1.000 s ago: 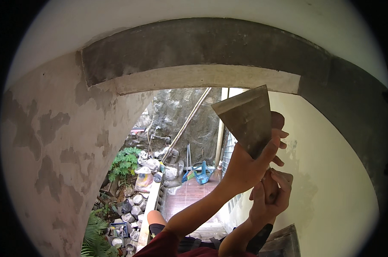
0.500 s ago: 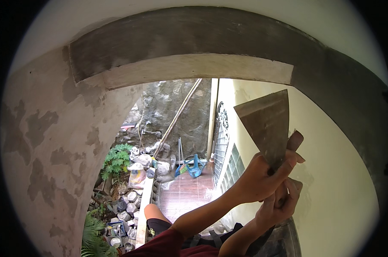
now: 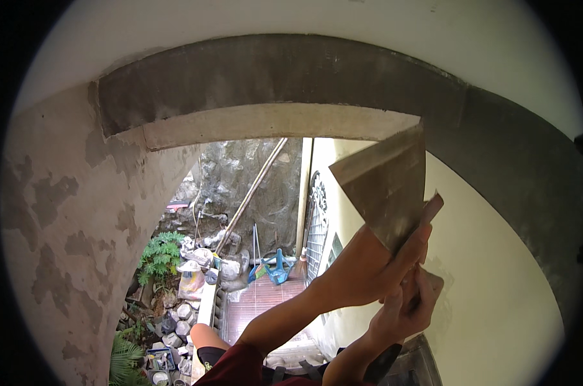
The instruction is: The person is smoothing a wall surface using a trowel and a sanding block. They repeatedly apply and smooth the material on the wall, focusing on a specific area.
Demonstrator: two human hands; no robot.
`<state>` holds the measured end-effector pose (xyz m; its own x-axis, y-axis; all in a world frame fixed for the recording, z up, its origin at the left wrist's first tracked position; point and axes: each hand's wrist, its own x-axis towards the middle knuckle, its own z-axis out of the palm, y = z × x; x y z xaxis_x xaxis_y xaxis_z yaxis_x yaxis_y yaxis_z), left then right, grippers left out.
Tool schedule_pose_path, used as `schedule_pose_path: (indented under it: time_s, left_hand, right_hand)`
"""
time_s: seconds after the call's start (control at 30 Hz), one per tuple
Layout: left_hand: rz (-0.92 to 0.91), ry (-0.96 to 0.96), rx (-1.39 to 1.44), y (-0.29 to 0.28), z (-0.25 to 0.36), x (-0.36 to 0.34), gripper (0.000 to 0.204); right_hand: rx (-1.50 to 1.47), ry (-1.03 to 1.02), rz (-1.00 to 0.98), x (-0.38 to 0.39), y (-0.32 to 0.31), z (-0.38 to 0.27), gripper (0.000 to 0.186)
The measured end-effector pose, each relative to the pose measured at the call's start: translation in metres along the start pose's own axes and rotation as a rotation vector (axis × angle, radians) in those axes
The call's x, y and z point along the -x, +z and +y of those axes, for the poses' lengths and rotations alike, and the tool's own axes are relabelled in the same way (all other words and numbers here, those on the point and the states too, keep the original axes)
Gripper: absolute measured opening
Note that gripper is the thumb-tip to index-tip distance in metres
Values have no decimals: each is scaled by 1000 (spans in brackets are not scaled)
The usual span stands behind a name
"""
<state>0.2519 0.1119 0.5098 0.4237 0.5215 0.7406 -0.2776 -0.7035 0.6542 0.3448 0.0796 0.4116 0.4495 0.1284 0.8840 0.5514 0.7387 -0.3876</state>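
A broad putty knife [image 3: 388, 186] with a wide grey metal blade points up and slightly left. My left hand [image 3: 362, 267] is closed round its lower end, and the fingers hide the handle. A short, stiff-looking brown strip [image 3: 435, 204] sticks up beside the left fingertips; I cannot tell what it is. My right hand [image 3: 410, 305] is right below and against the left one, its fingers curled closed. Whatever they grip is hidden. Behind the blade's top corner runs the pale underside [image 3: 272, 121] of a dark grey beam [image 3: 272, 74].
A patchy plastered wall [image 3: 60, 225] rises on the left, a cream wall [image 3: 491, 257] on the right. Far below lies a reddish tiled floor [image 3: 272, 299] with a blue plastic item [image 3: 278, 267]. Long poles [image 3: 253, 193] lean on the stone wall. Rocks and plants fill the lower left.
Both hands and the putty knife have shifted slightly left in view, and the blade's top now overlaps the beam's lower edge. The view has tilted upward, so the background sits lower.
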Motion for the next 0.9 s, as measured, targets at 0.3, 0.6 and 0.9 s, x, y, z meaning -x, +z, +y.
schedule_pose_path:
  time_s: [0.3, 0.6, 0.9]
  left_hand:
    - [96, -3, -83, -8, -12, -4, 33]
    - [156, 291, -43, -21, 21, -54, 28]
    - [166, 416, 10, -6, 54, -91, 37]
  right_hand:
    - [-12, -134, 46, -7, 23, 10, 37]
    - [56, -509, 8, -102, 28, -2, 34]
    - [92, -729, -110, -163, 12, -30, 33]
